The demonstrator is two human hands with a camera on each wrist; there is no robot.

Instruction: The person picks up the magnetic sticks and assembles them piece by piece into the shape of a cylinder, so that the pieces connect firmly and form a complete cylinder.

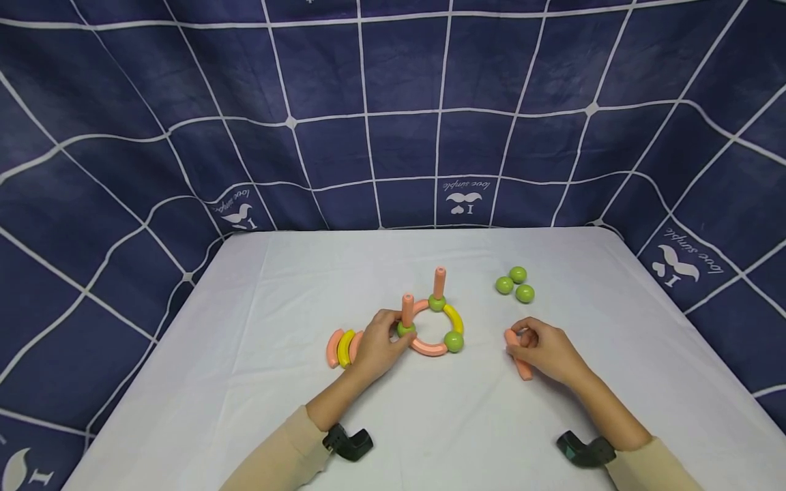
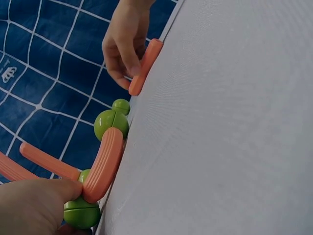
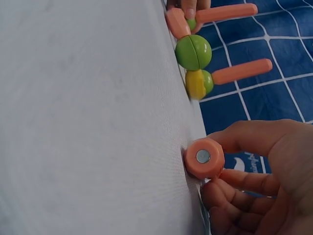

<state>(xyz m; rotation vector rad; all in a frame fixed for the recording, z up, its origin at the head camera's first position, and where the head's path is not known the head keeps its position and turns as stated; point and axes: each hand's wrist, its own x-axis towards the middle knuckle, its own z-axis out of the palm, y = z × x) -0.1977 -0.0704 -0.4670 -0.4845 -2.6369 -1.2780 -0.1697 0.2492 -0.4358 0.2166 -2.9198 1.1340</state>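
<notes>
A: ok so what's each hand up to here?

B: left hand (image 1: 379, 348) has thumb and fingers round the left-side green ball (image 1: 406, 331) of the ring (image 1: 430, 350). right hand (image 1: 549, 350) is pinching a loose pink stick (image 1: 523, 365), off to the right of the ring and apart from it. can't tell if that stick touches the white table (image 1: 430, 429) or sits just above it, but one end has a grey disc (image 3: 203, 156) in it.

A: and the ring itself?

B: curved pieces joined by green balls. there's a yellow arc (image 1: 455, 319) on its right side, running between the far ball (image 1: 437, 303) and the front-right ball (image 1: 454, 341); the other arcs are pink. two pink rods stand up from it, a near rod (image 1: 408, 310) on the gripped ball and a far rod (image 1: 439, 283) on the far one.

A: any spares?

B: yep, three loose green balls (image 1: 504, 285) bunched beyond the ring to its right. left of the ring there's a pink curve (image 1: 333, 348), then a yellow curve (image 1: 346, 348), then another pink curve (image 1: 354, 346) partly behind the left hand.
</notes>
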